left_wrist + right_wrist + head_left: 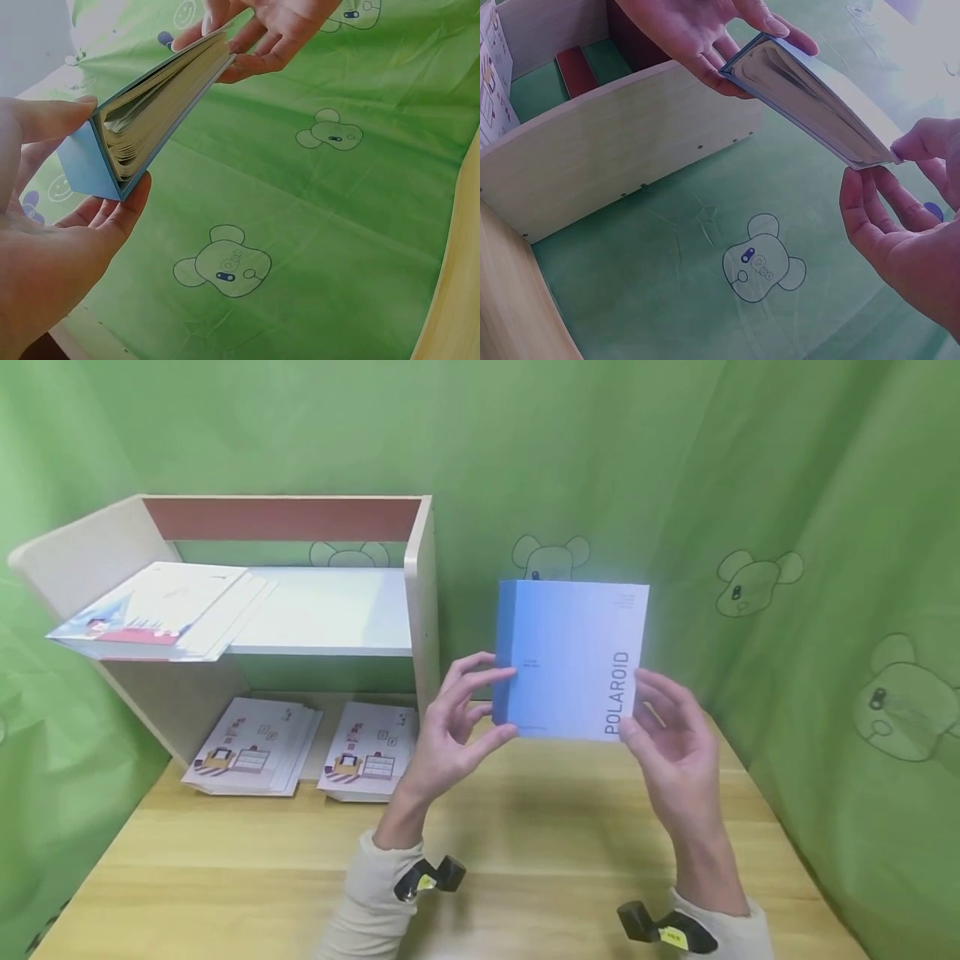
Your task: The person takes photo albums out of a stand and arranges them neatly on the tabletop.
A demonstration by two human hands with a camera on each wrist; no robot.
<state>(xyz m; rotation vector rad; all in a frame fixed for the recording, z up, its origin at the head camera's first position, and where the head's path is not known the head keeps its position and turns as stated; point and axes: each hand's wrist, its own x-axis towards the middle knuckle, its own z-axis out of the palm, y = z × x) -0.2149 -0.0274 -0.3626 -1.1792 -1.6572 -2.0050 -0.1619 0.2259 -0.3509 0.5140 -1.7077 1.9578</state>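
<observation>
A blue-to-white photo album [573, 660] marked POLAROID is held up above the table, its cover toward the head camera. My left hand [450, 727] pinches the spine side, thumb on the front cover and fingers around the back. At the opposite edge, my right hand [675, 743] pinches the album near the lettering. From the left wrist view, the album [100, 159] shows its thick blue spine and a wedge of pages between the covers. Its page edges also face the right wrist view, where both hands grip the album [840, 90] at opposite ends.
Left of the hands stands a two-tier wooden shelf [422, 577]. A stack of booklets [180, 602] leans on its upper tier; two more stacks, one left [251, 747] and one right [371, 752], sit below. Green curtain [600, 460] surrounds the wooden table [225, 877].
</observation>
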